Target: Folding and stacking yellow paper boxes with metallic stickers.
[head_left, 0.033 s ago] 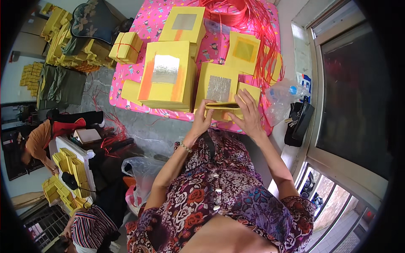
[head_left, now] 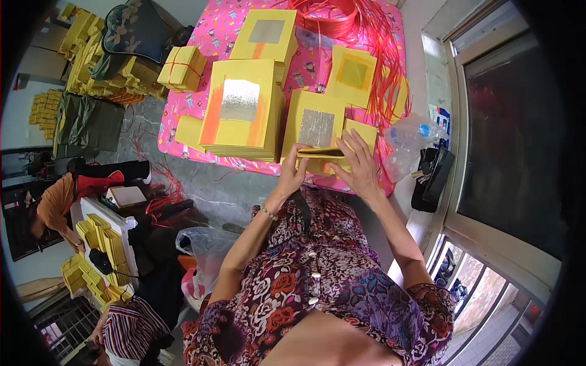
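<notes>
Head view: hardly anything differs from the earlier frame. The left hand [head_left: 292, 171] stays pinched on the left end of the folded paper [head_left: 318, 152], thumb on the near side. The right hand [head_left: 360, 166] keeps its place at the right end, fingers stretched and parted, the thumb apart from them; whether it presses on the paper I cannot tell. The hands are apart, with the paper between them.

The paper is at the near edge of the pink table [head_left: 310, 64], just in front of a yellow piece with a silver square [head_left: 317, 127], as before. The tall stack [head_left: 239, 110] to the left, the stack behind it [head_left: 264, 32], the tied bundle [head_left: 182, 69] and the red strings [head_left: 383, 61] have not shifted. At the far left, the person in orange [head_left: 56, 204] bends over yellow pieces [head_left: 104, 238] in the same pose, and the person in stripes [head_left: 131, 329] is likewise unchanged.
</notes>
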Available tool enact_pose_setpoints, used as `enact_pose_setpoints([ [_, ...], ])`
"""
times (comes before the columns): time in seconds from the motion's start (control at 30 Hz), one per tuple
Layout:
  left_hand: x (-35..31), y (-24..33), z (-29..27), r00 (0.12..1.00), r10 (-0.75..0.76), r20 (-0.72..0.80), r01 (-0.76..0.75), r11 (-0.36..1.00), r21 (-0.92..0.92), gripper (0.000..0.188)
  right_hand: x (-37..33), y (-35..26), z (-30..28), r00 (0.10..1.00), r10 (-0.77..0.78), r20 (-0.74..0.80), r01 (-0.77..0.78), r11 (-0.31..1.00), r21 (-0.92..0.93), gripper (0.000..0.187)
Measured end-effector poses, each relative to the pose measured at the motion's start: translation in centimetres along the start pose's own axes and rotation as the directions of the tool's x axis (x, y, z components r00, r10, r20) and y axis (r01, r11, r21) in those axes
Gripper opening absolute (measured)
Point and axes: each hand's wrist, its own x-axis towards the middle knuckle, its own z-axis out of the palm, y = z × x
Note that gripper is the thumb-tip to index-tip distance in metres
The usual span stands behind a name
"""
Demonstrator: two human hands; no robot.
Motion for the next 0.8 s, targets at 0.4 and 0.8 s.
enact_pose_setpoints([
  [0.4, 0.9, 2.1, 0.0, 0.974, -0.197, 0.115, 0.215, 0.962, -0.167, 0.028, -1.1, 0.7, 1.3, 0.805, 0.514, 0.296, -0.574, 0.551, 0.605, 0.028],
  [0.8, 2.3, 2.5, 0.6, 0.834, -0.480, 0.272, 0.550, 0.686, -0.477, 0.042, -3.1, 1.5, 2.1, 0.612, 0.575, 0.543, -0.705, 0.086, 0.704, 0.028],
])
